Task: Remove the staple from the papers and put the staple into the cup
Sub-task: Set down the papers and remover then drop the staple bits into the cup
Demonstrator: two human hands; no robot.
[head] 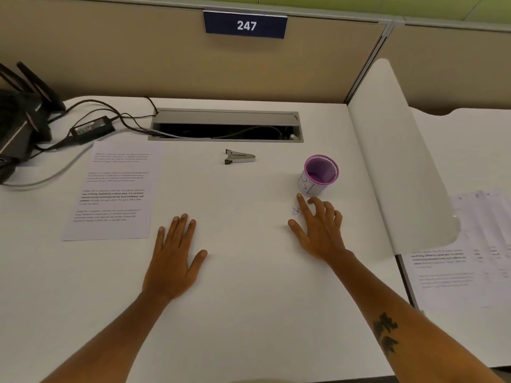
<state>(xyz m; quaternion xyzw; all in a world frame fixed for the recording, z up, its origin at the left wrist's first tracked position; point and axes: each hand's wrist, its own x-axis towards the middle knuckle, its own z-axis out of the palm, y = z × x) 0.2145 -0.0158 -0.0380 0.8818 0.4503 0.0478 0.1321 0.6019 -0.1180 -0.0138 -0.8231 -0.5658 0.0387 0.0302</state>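
White desk, staple loose and waiting to be picked up.
Papers [116, 189] lie at ten o'clock; left hand [174, 258] rests flat, empty; staple remover [239, 156] idle at twelve; right hand [318, 230], spread and holding nothing, needs to pinch the staple [296, 210], then lift to the cup [319, 174] at one, unobstructed.

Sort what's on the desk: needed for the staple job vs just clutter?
Job: papers, staple remover, cup, loose staples by the right hand, left hand flat on the desk.

Clutter: router, power brick, cables, cable tray, sign, paper stack on the next desk.
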